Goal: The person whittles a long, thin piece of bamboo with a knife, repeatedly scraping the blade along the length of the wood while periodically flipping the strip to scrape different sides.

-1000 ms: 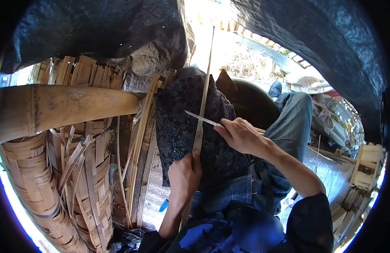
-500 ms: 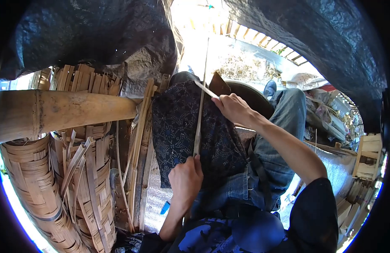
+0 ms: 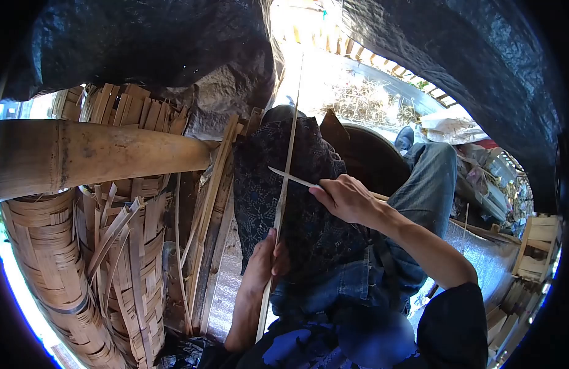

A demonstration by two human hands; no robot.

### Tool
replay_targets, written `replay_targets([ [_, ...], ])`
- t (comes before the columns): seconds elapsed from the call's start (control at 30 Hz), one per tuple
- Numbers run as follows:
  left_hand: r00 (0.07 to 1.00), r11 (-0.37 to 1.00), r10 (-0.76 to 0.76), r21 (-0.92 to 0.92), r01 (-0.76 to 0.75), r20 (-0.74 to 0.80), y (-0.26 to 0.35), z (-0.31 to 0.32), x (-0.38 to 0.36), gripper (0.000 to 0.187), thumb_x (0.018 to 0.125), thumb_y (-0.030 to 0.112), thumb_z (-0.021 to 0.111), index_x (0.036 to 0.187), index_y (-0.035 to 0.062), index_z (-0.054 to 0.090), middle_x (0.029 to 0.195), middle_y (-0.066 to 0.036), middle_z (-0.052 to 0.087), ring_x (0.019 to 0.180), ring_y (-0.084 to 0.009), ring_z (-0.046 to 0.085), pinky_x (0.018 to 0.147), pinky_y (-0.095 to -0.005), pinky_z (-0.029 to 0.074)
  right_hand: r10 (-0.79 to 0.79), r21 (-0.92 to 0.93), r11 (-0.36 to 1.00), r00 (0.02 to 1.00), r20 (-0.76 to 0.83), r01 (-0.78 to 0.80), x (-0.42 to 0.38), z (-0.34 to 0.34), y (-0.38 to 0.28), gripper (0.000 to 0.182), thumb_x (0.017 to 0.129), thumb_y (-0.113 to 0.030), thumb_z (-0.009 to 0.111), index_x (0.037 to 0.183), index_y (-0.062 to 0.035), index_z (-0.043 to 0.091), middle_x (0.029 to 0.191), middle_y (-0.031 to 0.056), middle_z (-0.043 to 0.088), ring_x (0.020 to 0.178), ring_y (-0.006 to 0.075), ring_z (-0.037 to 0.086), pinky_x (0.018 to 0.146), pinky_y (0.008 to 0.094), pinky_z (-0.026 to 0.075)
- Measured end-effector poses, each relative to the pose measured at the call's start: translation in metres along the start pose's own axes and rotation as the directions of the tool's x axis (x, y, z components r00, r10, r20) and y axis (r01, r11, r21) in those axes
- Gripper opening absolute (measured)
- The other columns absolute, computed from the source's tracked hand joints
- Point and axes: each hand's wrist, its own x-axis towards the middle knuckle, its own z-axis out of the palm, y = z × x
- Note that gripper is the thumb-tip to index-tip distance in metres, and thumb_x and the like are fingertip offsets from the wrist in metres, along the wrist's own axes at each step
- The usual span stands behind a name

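A long, thin bamboo strip (image 3: 289,154) runs from the bright opening at the top down past my lap. My left hand (image 3: 263,261) is closed around its lower part, thumb along it, and the tail end comes out below the fist. My right hand (image 3: 349,200) grips a knife (image 3: 297,180), whose handle is mostly hidden in the fingers. The pointed blade crosses the strip at a slant above my left hand. Beneath both lies a dark patterned cloth (image 3: 254,190) spread over my leg.
A thick bamboo pole (image 3: 112,150) juts in from the left, above tall woven bamboo baskets (image 3: 41,240). Split bamboo pieces (image 3: 214,203) lean beside my left leg. Dark plastic sheeting (image 3: 143,43) hangs overhead. A dark round container (image 3: 370,154) stands by my right knee.
My right hand has brought the knife down along the strip, closer to my left hand. The strip's lower end now extends below my left fist. The view has shifted slightly.
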Motion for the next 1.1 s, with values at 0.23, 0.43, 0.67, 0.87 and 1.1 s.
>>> replay_targets([
  [0.23,0.997,0.945,-0.07,-0.322,0.064,-0.008,-0.006,0.007,-0.012,0.045,0.1,0.042,0.032,0.064,0.0163,0.038,0.04,0.005,0.029,0.032,-0.0077,0.023,0.039,-0.0229,0.022,-0.028,0.024,0.999,0.998,0.063,0.026,0.026,-0.004,0.013,0.044,0.095,-0.028,0.051,0.06,-0.0017,0.049,0.051,0.0204,0.049,0.048,0.0399,0.052,0.043,0.0444,0.039],
  [0.43,0.993,0.955,-0.112,-0.278,0.102,-0.022,-0.016,0.011,-0.036,0.046,0.1,0.041,0.031,0.062,0.0163,0.038,0.039,0.004,0.029,0.031,-0.0085,0.023,0.038,-0.0228,0.021,0.076,-0.051,0.996,0.994,0.075,-0.072,0.066,-0.011,0.055,0.047,0.098,-0.028,0.046,0.06,0.0002,0.049,0.051,0.022,0.047,0.044,0.0365,0.05,0.045,0.0414,0.039],
  [0.67,0.997,0.994,-0.052,-0.096,0.047,-0.049,-0.02,0.007,-0.054,0.046,0.1,0.042,0.03,0.064,0.0144,0.038,0.042,0.003,0.031,0.034,-0.0082,0.025,0.038,-0.023,0.023,0.333,-0.074,0.937,0.938,-0.099,-0.341,0.127,-0.037,0.098,0.054,0.1,-0.036,0.034,0.078,0.006,0.06,0.064,0.0249,0.058,0.055,0.0329,0.059,0.062,0.0481,0.048],
  [0.87,0.954,0.755,0.22,0.655,-0.033,-0.206,0.001,0.016,-0.03,0.049,0.1,0.034,0.037,0.065,0.0023,0.049,0.05,-0.001,0.042,0.043,-0.0094,0.045,0.043,-0.0258,0.034,0.016,-0.073,0.997,0.997,-0.073,-0.021,0.064,-0.041,0.039,0.047,0.099,-0.032,0.041,0.068,0.0005,0.052,0.045,0.0142,0.045,0.038,0.0199,0.046,0.039,0.0354,0.038],
  [1.1,0.931,0.564,0.314,0.825,-0.025,-0.186,0.01,0.019,0.002,0.053,0.099,0.038,0.038,0.066,-0.0016,0.051,0.05,-0.005,0.045,0.044,-0.0128,0.05,0.043,-0.0285,0.038,0.014,-0.041,0.999,0.995,0.099,-0.01,-0.001,-0.019,0.008,0.05,0.096,-0.036,0.047,0.059,-0.0022,0.051,0.045,0.0175,0.047,0.04,0.0333,0.051,0.041,0.0405,0.042],
])
